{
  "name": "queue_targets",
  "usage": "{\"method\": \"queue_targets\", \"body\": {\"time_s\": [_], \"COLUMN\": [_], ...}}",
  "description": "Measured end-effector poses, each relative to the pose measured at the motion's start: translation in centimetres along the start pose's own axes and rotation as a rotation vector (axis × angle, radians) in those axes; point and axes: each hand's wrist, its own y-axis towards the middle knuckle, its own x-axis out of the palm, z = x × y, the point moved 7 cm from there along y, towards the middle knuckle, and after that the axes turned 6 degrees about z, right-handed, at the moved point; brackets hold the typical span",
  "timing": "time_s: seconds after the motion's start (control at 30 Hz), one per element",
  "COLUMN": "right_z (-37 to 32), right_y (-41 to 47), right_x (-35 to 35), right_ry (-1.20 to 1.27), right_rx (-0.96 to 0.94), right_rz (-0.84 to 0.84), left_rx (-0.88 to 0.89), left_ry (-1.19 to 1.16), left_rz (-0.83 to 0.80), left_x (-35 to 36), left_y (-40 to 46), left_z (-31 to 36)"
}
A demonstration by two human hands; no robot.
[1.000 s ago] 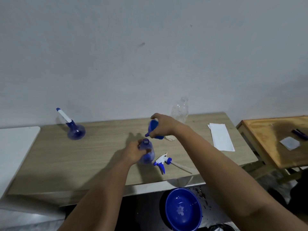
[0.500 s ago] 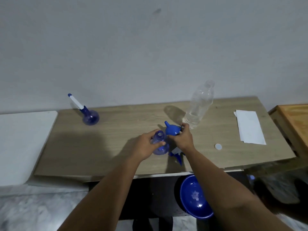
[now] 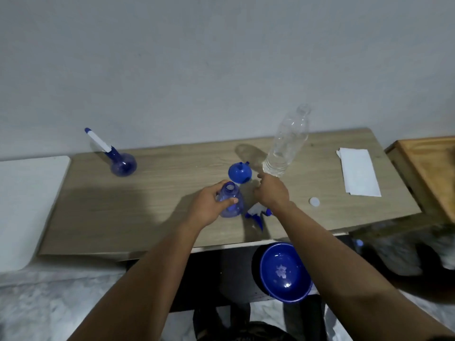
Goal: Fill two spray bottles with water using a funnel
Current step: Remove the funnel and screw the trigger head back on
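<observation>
At the far left of the wooden surface (image 3: 103,217) a second spray bottle (image 3: 122,165) stood near the wall, round blue body down and a white and blue stem slanting up to the left from its neck. It was well apart from everything else.

Near the middle, the left hand (image 3: 209,207) gripped an open spray bottle (image 3: 231,201), fingers and thumb curled round its upper body just under the uncapped neck. The bottle stood upright on the surface. Whether it held any water could not be told.

Just behind it, the blue funnel (image 3: 239,173) rested on the surface, wide mouth facing up toward the camera, touched by neither hand. The right hand (image 3: 272,193) hovered just right of the funnel with its fingers loosely extended, holding nothing. Below that wrist, the detached spray head (image 3: 257,214), white with a blue trigger, lay on its side close beside the held bottle.

Behind the right hand stood a clear plastic bottle (image 3: 286,143), uncapped, with a little water visible at its base. Further right, a small white cap (image 3: 314,201) lay flat on the surface, and beyond it a folded white paper (image 3: 358,172). Below the front edge of the surface, a blue bowl (image 3: 285,271) sat lower down.
</observation>
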Motion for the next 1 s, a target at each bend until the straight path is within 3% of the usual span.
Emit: {"method": "queue_targets", "body": {"time_s": [0.1, 0.23, 0.47, 0.53, 0.63, 0.77, 1.0], "right_z": [2.3, 3.3, 3.6, 2.5, -1.8, -8.8, -12.8], "right_y": [-1.5, -3.0, -3.6, -2.9, -3.4, -7.7, -10.0], "right_x": [-0.7, 0.7, 0.5, -2.9, -9.8, -15.3, -14.2], "right_ry": [-0.269, -0.365, -0.262, -0.136, 0.302, 0.96, 1.107], "right_rx": [0.049, 0.051, -0.001, -0.036, -0.148, -0.273, -0.36], "right_rz": [-0.138, -0.258, -0.122, -0.035, 0.163, 0.138, 0.123], "left_rx": [-0.002, -0.026, -0.05, -0.052, -0.046, -0.055, -0.12], "left_ry": [0.016, 0.028, 0.002, -0.012, -0.029, -0.034, -0.013], "left_rz": [-0.009, -0.013, -0.007, 0.002, 0.016, 0.029, -0.008], "left_x": [0.0, 0.2, 0.0, -0.2, -0.2, -0.2, -0.1], "left_y": [0.1, -0.2, -1.3, -1.6, -1.7, -1.4, -1.5], "left_z": [-0.3, -0.4, -1.0, -1.2, -1.8, -2.6, -2.6]}}
